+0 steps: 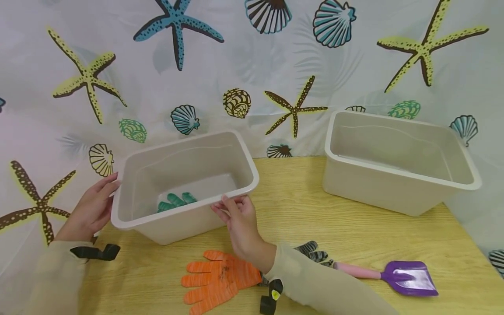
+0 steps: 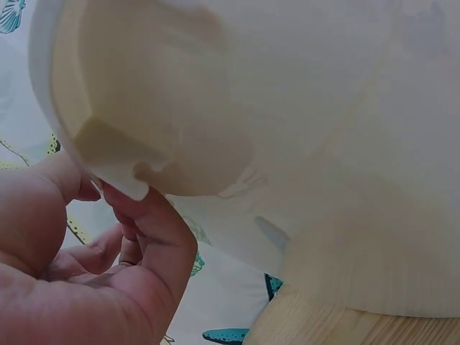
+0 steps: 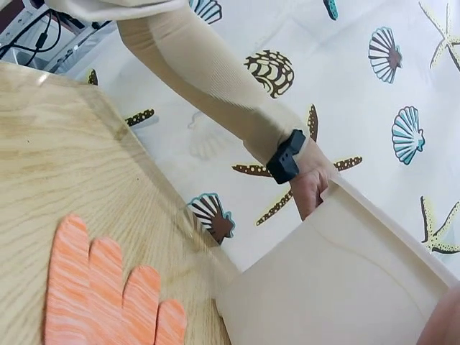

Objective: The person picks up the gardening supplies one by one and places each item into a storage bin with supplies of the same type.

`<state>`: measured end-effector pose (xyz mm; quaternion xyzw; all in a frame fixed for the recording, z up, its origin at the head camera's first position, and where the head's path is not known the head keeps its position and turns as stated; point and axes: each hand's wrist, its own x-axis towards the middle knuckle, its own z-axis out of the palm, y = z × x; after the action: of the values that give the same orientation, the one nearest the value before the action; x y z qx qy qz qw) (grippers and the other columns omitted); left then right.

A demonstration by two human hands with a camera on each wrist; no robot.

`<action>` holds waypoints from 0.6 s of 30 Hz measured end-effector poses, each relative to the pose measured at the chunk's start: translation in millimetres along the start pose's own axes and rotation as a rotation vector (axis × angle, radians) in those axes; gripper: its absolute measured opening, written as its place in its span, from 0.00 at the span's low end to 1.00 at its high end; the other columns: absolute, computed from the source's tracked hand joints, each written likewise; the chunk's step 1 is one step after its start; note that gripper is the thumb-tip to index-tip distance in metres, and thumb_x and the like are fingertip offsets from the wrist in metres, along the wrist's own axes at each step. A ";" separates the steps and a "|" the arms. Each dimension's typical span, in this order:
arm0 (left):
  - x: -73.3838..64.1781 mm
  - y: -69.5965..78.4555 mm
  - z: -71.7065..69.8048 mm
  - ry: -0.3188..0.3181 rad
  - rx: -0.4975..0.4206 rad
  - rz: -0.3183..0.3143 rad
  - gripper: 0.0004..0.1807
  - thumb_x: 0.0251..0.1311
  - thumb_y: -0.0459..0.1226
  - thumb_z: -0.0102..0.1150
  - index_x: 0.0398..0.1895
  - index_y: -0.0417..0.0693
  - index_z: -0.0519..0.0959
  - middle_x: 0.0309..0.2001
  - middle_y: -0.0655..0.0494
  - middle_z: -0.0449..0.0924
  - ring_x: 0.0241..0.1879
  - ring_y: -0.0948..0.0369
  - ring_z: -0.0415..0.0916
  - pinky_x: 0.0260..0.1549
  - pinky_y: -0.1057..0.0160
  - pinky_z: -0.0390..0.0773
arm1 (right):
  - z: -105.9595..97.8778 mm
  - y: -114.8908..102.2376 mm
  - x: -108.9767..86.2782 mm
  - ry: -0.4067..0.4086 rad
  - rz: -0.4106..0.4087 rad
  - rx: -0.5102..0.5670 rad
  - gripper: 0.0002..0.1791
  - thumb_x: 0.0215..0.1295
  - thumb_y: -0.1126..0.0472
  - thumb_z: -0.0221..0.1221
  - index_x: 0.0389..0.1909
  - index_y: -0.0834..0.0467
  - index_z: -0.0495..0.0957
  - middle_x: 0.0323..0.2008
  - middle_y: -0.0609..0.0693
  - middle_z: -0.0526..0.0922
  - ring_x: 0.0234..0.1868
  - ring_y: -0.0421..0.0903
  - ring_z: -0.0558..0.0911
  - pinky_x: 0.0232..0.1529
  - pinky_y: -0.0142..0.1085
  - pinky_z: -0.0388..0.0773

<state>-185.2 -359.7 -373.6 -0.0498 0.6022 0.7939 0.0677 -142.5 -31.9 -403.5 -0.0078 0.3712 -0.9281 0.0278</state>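
A beige plastic bin (image 1: 177, 225) stands at an angle on the left of the table, with a green glove (image 1: 175, 201) lying inside it. My left hand (image 1: 91, 208) grips the rim at its left end; the left wrist view shows thumb and fingers (image 2: 165, 237) around the lip. On the front rim, near the right corner, my right hand (image 1: 241, 225) pinches the edge. Below the bin lies an orange knit glove (image 1: 220, 275), palm side partly stained. A grey and black glove (image 1: 311, 251) is mostly hidden beneath my right forearm.
A second beige bin (image 1: 386, 190) stands at the back right of the wooden table (image 1: 283, 201). Toward the front right lies a small purple shovel (image 1: 411, 278) with a pink handle. Behind everything hangs a white sheet (image 1: 244, 57) printed with starfish and shells.
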 end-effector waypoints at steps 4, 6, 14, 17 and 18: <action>2.2 0.8 2.4 -0.021 0.012 -0.011 0.33 0.61 0.37 0.48 0.68 0.51 0.49 0.50 0.59 0.67 0.41 0.65 0.74 0.37 0.65 0.77 | -1.7 -1.9 -8.0 0.010 0.001 0.004 0.14 0.59 0.66 0.55 0.40 0.66 0.60 0.37 0.61 0.70 0.39 0.52 0.77 0.47 0.44 0.73; 2.7 0.8 3.6 -0.031 0.027 -0.014 0.32 0.62 0.38 0.48 0.68 0.51 0.50 0.49 0.60 0.68 0.41 0.65 0.75 0.36 0.64 0.78 | -2.9 -3.0 -11.8 0.013 0.005 0.001 0.15 0.58 0.66 0.55 0.40 0.66 0.60 0.36 0.61 0.71 0.39 0.53 0.77 0.47 0.43 0.73; 7.0 3.1 8.0 -0.027 0.127 -0.054 0.31 0.61 0.42 0.49 0.67 0.54 0.53 0.48 0.61 0.71 0.41 0.63 0.75 0.36 0.61 0.78 | -5.5 -10.7 -25.9 0.033 0.059 -0.046 0.17 0.56 0.65 0.58 0.41 0.69 0.63 0.38 0.63 0.73 0.41 0.55 0.78 0.46 0.42 0.74; 9.5 4.5 9.3 -0.041 0.142 -0.067 0.31 0.61 0.42 0.48 0.67 0.55 0.53 0.48 0.61 0.71 0.41 0.63 0.75 0.36 0.61 0.78 | -5.1 -13.7 -30.3 0.053 0.090 -0.054 0.17 0.55 0.65 0.59 0.40 0.70 0.64 0.38 0.63 0.74 0.41 0.54 0.78 0.46 0.41 0.74; 10.4 4.9 9.6 -0.048 0.142 -0.071 0.31 0.61 0.42 0.48 0.67 0.55 0.52 0.48 0.61 0.72 0.41 0.63 0.75 0.36 0.61 0.78 | -4.6 -14.5 -31.7 0.062 0.100 -0.050 0.17 0.54 0.65 0.59 0.40 0.70 0.65 0.37 0.63 0.74 0.41 0.54 0.79 0.46 0.41 0.74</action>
<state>-196.3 -351.3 -368.0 -0.0474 0.6532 0.7471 0.1136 -111.6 -16.4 -396.6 0.0387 0.3946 -0.9159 0.0627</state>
